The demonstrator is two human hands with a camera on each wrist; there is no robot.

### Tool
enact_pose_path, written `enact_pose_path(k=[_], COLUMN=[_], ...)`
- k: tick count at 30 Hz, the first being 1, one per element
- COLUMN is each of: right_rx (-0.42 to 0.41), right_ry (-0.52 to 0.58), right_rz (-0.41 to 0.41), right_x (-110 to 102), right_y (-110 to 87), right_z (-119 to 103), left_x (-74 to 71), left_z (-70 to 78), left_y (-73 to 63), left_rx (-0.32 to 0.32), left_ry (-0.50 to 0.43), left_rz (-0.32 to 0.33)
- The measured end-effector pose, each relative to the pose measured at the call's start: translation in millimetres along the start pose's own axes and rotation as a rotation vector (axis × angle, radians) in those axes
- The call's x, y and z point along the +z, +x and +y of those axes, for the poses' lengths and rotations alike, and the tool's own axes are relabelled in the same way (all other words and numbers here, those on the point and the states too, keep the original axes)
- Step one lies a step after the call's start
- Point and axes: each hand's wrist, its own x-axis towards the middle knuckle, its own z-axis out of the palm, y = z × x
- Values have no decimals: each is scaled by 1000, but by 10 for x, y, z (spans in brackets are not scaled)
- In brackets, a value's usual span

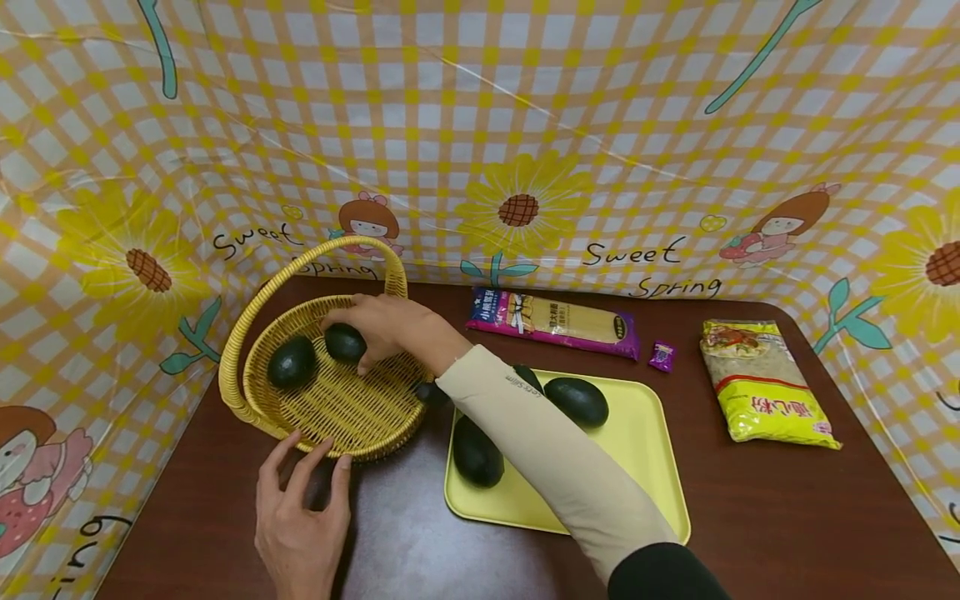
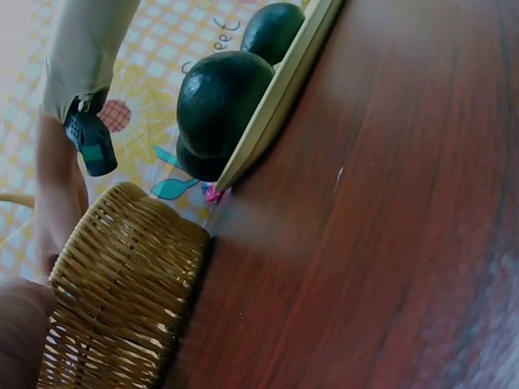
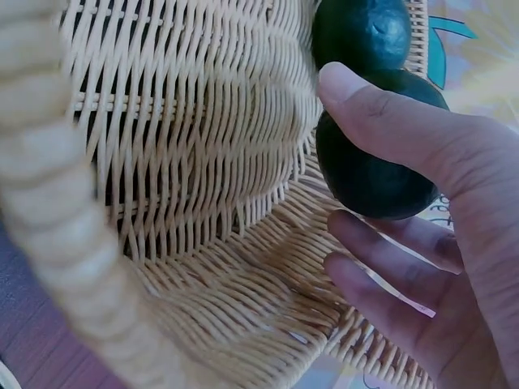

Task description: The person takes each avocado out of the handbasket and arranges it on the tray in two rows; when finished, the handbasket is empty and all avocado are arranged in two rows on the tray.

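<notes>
Inside the yellow wicker basket (image 1: 352,408) lie two dark green avocados. My right hand (image 1: 386,329) reaches over the far rim and holds the right-hand avocado (image 3: 377,174), thumb on one side and fingers on the other. Against it, in the right wrist view, sits the second avocado (image 3: 361,32); in the head view this avocado (image 1: 292,362) is on the left. At the basket's near rim, my left hand (image 1: 303,508) rests its fingertips on the wicker, fingers spread and gently bent. Part of that hand shows in the left wrist view beside the basket wall (image 2: 122,284).
A yellow tray (image 1: 637,467) right of the basket bears avocados (image 1: 477,454), partly hidden by my right sleeve. Behind it lie a noodle pack (image 1: 555,323) and a small purple packet (image 1: 662,357). A yellow-labelled bag (image 1: 765,383) lies far right. The basket handle (image 1: 285,275) arches upward.
</notes>
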Motion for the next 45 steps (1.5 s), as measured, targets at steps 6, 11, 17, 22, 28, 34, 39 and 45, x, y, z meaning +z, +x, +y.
enact_pose_path(k=[6, 11, 17, 22, 28, 34, 39, 45], right_rx=[5, 1, -3, 10, -11, -23, -19, 3], right_ry=[17, 45, 103, 155, 204, 231, 273, 309], right_rz=[32, 83, 157, 224, 292, 399, 441, 465], right_x=[-12, 31, 139, 233, 357, 466, 543, 615], right_y=[-115, -254, -452, -597, -763, -957, -1124, -1273], right_z=[-2, 5, 0, -17, -49, -86, -110, -117], left_x=[-7, -8, -14, -22, -22, -16, -19, -15], left_z=[6, 8, 17, 21, 24, 40, 58, 59], left_y=[3, 2, -11, -15, -15, -15, -11, -19], left_rx=[-13, -19, -39, -45, -41, -44, -54, -63], left_ry=[6, 7, 14, 12, 11, 18, 25, 32], left_rz=[-11, -16, -23, -23, -33, -37, -35, -31])
